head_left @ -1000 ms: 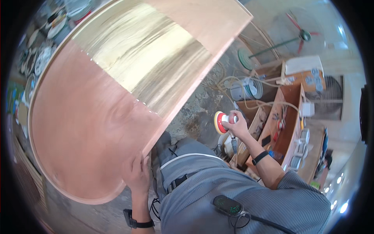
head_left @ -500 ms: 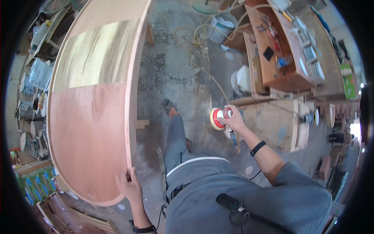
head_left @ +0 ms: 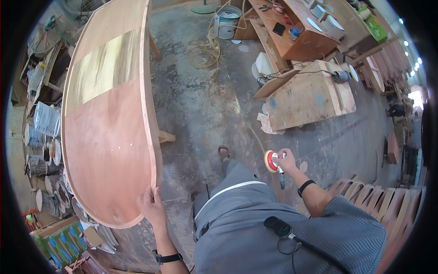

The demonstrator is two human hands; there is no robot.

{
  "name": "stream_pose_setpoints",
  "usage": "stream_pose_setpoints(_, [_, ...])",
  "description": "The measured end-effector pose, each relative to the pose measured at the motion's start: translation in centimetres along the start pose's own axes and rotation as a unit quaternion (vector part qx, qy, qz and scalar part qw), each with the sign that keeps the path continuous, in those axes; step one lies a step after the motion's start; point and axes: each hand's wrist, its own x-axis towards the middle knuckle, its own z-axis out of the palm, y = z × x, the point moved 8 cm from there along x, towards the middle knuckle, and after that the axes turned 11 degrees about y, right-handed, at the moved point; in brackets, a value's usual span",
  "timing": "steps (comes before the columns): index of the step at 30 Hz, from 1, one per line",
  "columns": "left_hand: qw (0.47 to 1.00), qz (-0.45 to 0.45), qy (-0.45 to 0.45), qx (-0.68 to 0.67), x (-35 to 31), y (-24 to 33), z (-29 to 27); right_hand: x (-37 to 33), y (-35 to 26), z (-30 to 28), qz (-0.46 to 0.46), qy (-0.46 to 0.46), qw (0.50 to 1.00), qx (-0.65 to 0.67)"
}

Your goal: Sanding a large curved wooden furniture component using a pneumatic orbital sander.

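My right hand point(head_left: 286, 160) is wrapped round a round air sander point(head_left: 272, 160) with a red and white body and a pale yellow pad. The sander is held off to the right, above the floor and away from the wood. Its hose trails from a fitting below my hand. To my left stands a long wooden tabletop point(head_left: 109, 155) with rounded ends, a raised rim and a pale streaked veneer band point(head_left: 104, 68) across it. My left hand point(head_left: 153, 210) rests at the rim's near right corner, fingers apart and slightly bent.
A wooden box point(head_left: 305, 98) lies on the floor at right, beyond it a brown cabinet point(head_left: 301, 43) with tools and a phone on top. A white bucket point(head_left: 226, 23) and coiled hose point(head_left: 205, 57) are at the far side. Curved wooden pieces point(head_left: 378, 201) are stacked at lower right.
My body and view have shifted, with the wooden box and cabinet now farther off. The sander sits lower and farther right in view. My left hand remains at the tabletop's rim.
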Motion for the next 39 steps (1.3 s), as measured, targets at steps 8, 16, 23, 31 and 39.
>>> stream_pose_setpoints(8, [0.992, 0.109, 0.017, -0.056, -2.3, -6.9, -6.0, -14.4, 5.6, 3.0, 0.1, 0.032, 0.994, 0.005])
stream_pose_setpoints(16, [0.972, 0.229, 0.039, -0.034, -1.9, -11.4, -10.0, -23.2, -2.5, 5.7, -0.031, -0.063, 0.997, -0.034])
stream_pose_setpoints(23, [0.971, 0.237, 0.019, -0.032, -0.7, -16.2, -11.5, -23.4, -23.8, 4.8, -0.328, -0.098, 0.939, -0.043])
stream_pose_setpoints(31, [0.976, 0.214, 0.017, -0.028, 1.0, -20.1, -11.3, -28.5, -55.6, 6.4, -0.657, -0.168, 0.682, -0.275])
stream_pose_setpoints(39, [0.981, 0.186, 0.05, -0.008, 0.7, -21.1, -12.7, -31.7, -61.7, 21.8, -0.643, -0.328, 0.407, -0.56])
